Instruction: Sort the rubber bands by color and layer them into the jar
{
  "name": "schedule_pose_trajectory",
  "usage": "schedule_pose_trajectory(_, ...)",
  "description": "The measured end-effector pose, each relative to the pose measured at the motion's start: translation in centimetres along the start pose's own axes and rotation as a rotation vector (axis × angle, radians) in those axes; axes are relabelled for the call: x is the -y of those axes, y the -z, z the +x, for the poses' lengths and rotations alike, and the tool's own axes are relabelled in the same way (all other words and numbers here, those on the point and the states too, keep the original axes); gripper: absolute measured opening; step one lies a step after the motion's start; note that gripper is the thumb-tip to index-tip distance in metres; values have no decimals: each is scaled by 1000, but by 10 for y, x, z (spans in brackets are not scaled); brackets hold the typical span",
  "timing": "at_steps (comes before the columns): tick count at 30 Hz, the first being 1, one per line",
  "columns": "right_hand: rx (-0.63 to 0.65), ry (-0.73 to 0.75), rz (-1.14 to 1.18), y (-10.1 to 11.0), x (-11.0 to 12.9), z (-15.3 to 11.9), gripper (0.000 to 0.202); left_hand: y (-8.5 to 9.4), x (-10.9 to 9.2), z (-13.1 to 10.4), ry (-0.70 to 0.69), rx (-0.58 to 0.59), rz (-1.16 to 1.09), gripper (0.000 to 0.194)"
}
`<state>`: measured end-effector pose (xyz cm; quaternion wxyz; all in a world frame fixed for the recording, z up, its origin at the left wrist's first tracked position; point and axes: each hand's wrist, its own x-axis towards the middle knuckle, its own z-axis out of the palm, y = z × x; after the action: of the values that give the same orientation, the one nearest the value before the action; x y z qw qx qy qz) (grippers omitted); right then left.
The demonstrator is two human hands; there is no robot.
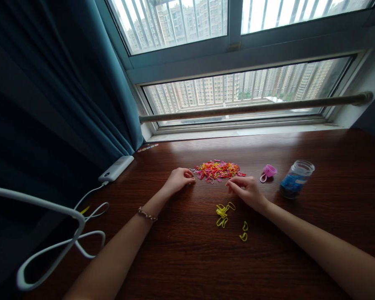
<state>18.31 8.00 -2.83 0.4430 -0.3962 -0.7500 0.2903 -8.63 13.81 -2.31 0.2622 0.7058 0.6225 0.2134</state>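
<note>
A heap of small red, pink, orange and yellow rubber bands (218,170) lies on the dark wooden table. My left hand (178,181) rests at the heap's left edge, thumb and fingertips drawn together; what lies between them is too small to make out. At the front right of the heap is my right hand (245,191), its fingers curled into a pinch with the tips partly hidden. Closer to me lies a small bunch of yellow rubber bands (221,213). Two more yellow bands (244,231) sit apart from it, to the right.
Right of the heap are a pink lid with a loop (269,171) and a clear jar (295,180) with blue and dark contents. A white power strip (116,168) and looped white cable (51,202) occupy the left, beside a blue curtain (112,96). A barred window stands behind.
</note>
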Motion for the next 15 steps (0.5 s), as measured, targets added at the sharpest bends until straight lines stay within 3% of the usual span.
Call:
schedule_pose_trajectory(3, -56, -9, -24, 0, -2, 0, 24, -2, -2, -2, -65, -27, 33, 18)
schedule_pose_trajectory(7, -243, -19, -175, 6, -14, 5, 25, 1, -8, -5, -81, -65, 70, 11)
schedule_pose_trajectory(9, -279, 1, -268, 11, -24, 9, 22, 2, -18, -10, -89, -19, 17, 10)
schedule_pose_trajectory(11, -254, 29, -357, 13, -34, 12, 21, 0, -33, -19, -109, 139, -113, 11)
schedule_pose_trajectory(15, -150, 78, -488, 11, -45, 13, 28, -19, -66, -46, -189, 582, -427, 17)
